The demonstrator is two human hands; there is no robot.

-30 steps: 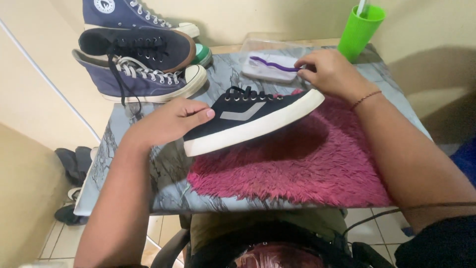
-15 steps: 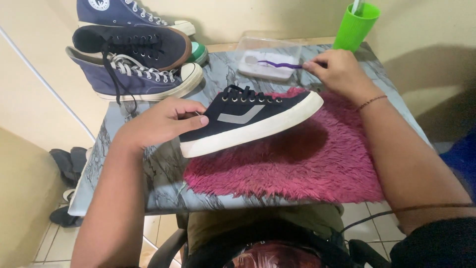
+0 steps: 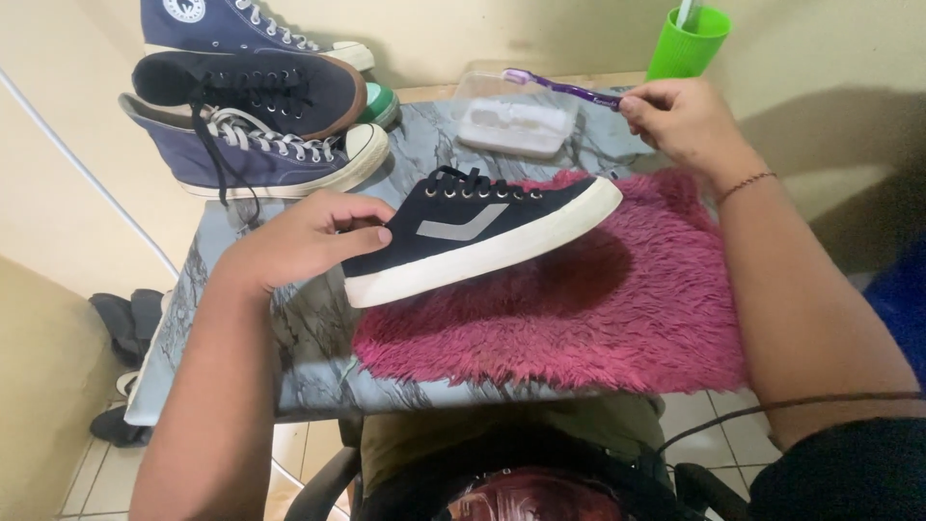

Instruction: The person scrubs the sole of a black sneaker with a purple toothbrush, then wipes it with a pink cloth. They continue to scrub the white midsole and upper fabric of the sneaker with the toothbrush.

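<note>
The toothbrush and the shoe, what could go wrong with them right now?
The left hand holds the black shoe only by its heel, lifted over the pink furry mat, so it might tip or slip down. The right hand pinches the purple toothbrush just at its end, above the clear container; it could wobble or drip. The green cup stands close behind that hand, so an elbow move might knock it.

Black sneaker [image 3: 482, 232] (grey stripe, white sole), magenta rug [image 3: 598, 309], purple toothbrush [image 3: 564, 89]
</note>
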